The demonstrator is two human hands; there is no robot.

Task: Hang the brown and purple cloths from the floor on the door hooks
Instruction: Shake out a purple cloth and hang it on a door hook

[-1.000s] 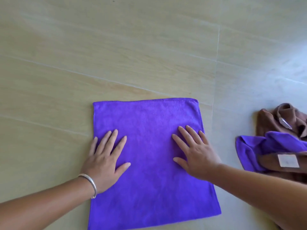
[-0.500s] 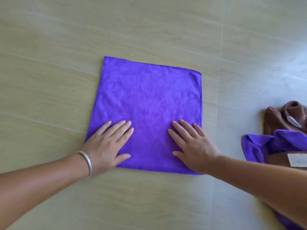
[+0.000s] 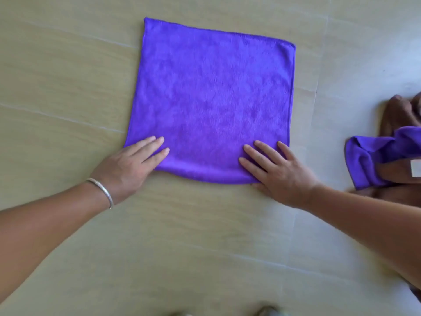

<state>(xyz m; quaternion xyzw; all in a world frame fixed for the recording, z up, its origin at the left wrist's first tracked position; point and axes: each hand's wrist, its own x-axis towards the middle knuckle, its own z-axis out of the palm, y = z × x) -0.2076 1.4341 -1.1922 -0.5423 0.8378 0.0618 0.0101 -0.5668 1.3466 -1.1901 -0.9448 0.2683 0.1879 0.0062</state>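
Purple microfibre lies under both of my hands: the left hand rests flat on the near left corner of the purple cloth, and the right hand rests flat on the near right corner, fingers straight, neither one gripping anything. A bracelet sits on the left wrist. Away from my fingertips the cloth spreads square and smooth on the tiled floor, its far edge well beyond my reach. Out past the right hand, apart from the flat cloth, a crumpled pile holds the brown cloth with a second purple cloth draped across it, a white tag showing. No door or hooks are in view, so I judge the hanging is not yet begun. To do this step well, I would pinch both near corners together and lift evenly, so the cloth rises without dragging or bunching, then carry it to a hook.
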